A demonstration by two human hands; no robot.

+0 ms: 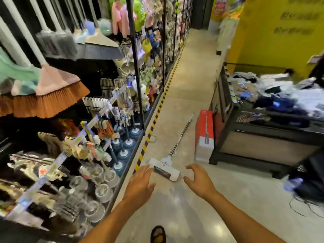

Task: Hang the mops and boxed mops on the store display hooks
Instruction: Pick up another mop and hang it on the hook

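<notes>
Down on the beige floor (184, 102), a white flat-head mop with a metal handle (164, 166) lies pointing toward one o'clock. Both hands, left hand (140, 183) and right hand (199, 179), hover spread and empty either side of its head; a red upright mop box (204, 135) stands at two o'clock.

floor (192, 81): beige, glossy | yellow wall (273, 46) right | shelving (136, 67) left

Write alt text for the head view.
Two open hands, left and right, reach down toward a white flat mop lying on the aisle floor. A red mop box leans against a black table; brooms hang at left.
</notes>
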